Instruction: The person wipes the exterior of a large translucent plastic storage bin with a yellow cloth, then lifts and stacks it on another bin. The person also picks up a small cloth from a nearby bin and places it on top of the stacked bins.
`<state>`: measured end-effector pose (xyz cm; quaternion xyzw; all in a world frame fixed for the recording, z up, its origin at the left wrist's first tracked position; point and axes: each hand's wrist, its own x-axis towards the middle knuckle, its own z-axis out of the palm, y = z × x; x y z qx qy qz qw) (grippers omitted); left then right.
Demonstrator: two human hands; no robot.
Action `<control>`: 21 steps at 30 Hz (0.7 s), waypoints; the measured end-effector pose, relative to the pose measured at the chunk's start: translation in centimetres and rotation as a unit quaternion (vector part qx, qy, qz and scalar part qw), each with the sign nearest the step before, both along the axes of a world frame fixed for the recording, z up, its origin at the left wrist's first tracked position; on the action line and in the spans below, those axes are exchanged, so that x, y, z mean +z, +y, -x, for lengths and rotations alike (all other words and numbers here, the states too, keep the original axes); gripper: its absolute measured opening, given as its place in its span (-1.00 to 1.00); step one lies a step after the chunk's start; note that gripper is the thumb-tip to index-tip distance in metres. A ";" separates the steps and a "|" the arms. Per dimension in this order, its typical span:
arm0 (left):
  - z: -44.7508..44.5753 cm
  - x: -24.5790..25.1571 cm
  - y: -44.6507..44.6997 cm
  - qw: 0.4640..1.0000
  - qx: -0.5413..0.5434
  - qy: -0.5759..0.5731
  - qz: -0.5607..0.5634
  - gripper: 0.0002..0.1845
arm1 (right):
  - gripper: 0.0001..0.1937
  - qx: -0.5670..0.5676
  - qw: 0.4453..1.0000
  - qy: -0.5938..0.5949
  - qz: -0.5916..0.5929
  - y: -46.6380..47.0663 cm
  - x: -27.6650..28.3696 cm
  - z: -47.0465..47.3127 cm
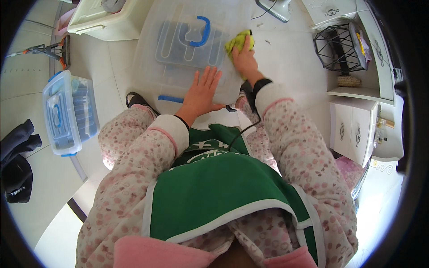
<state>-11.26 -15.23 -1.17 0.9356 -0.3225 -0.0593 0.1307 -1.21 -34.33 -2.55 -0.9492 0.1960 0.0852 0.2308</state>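
Note:
A large translucent plastic storage box [147, 63] with a blue carrying handle [206, 31] on its lid stands on the floor before me. My left hand [201, 92] lies flat, fingers spread, on the near part of the lid. Along the box's right edge, my right hand [246, 60] grips a yellow-green cloth [237, 42] and presses it to the side. A blue latch [171, 99] shows at the near edge, left of my left hand. What lies inside the box is only dimly visible.
At left stand a smaller clear box with blue latches [72, 114], a squeegee-like tool [63, 52] and a cream bin [110, 26]. Dark clothing [20, 144] lies at far left. To the right are white drawers [350, 127] and a black wire basket [335, 50]. A white metallic-looking base [274, 10] stands at the top.

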 end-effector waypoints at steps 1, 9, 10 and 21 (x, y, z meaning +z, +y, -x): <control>-0.1 0.1 -0.1 1.000 -0.001 0.010 -0.012 0.16 | -0.22 -0.002 1.000 -0.010 -0.002 -0.5 -0.2 -2.0; -0.6 0.3 -1.0 0.999 -0.006 0.043 -0.011 0.16 | -0.20 -0.029 0.998 -0.058 -0.003 -5.2 -2.2 -16.2; -0.6 0.3 -1.1 0.998 -0.008 0.063 -0.021 0.16 | -0.20 -0.033 0.997 -0.063 -0.011 -5.3 -2.4 -16.8; -0.8 0.0 -0.5 1.000 0.005 0.010 0.006 0.20 | -0.18 -0.021 1.000 -0.009 -0.001 0.1 -0.6 -1.6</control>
